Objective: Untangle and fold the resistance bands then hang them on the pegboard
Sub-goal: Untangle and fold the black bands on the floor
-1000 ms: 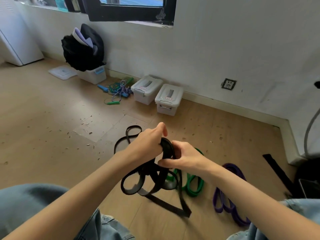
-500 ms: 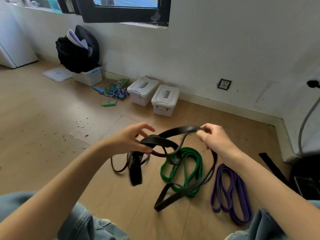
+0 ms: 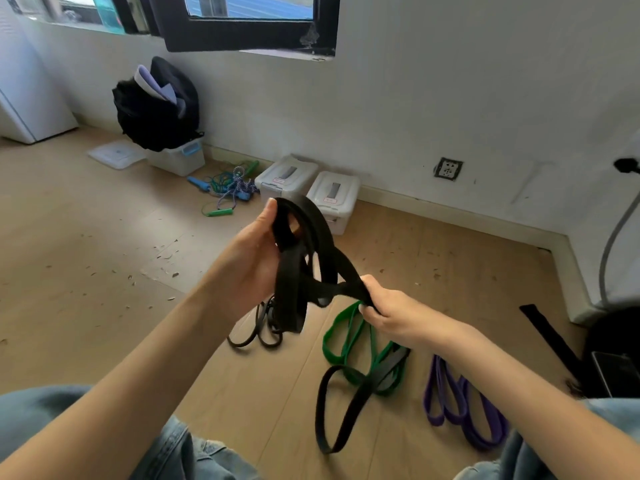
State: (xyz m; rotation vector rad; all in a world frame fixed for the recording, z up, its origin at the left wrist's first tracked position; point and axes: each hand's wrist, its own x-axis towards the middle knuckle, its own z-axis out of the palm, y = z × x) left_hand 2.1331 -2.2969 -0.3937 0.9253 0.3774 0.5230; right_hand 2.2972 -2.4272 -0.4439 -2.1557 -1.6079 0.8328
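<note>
A wide black resistance band (image 3: 313, 244) hangs in loops between my hands, above the floor. My left hand (image 3: 254, 254) holds its upper loops, thumb up along the band. My right hand (image 3: 384, 308) grips the band lower down, and its tail drops to a loop on the floor (image 3: 341, 410). Under my hands lie a green band (image 3: 337, 344) and a thin black band (image 3: 256, 332). A purple band (image 3: 460, 407) lies on the floor to the right. No pegboard is in view.
Two white lidded boxes (image 3: 310, 188) stand by the wall, with skipping ropes (image 3: 230, 188) to their left. A black bag (image 3: 156, 105) sits on a white bin. A black strap (image 3: 550, 337) and a dark object lie at the right.
My left hand has risen and turned the band's loops upright. My right hand has come down and toward me, sliding along the band. The loops are now gathered closer together.
</note>
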